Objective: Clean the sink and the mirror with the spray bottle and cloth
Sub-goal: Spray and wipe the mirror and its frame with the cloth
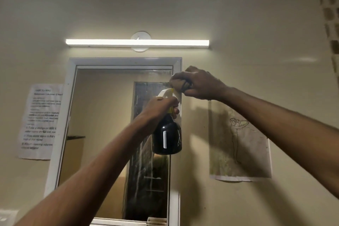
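My left hand (161, 105) grips the bottle (167, 138) by its neck, nozzle aimed at the upper right of the mirror (102, 115). My right hand (199, 83) is closed around the bunched cloth (177, 84), which sits at the glass's top right corner against the frame (177, 66). Pale streaks run down the right side of the glass, so I judge the wipe is the step in hand. To do it well, I would keep the bottle clear of the cloth's path, press the cloth flat instead of balled, and work from the top edge downward in overlapping passes, catching drips before they dry. The sink is out of view.
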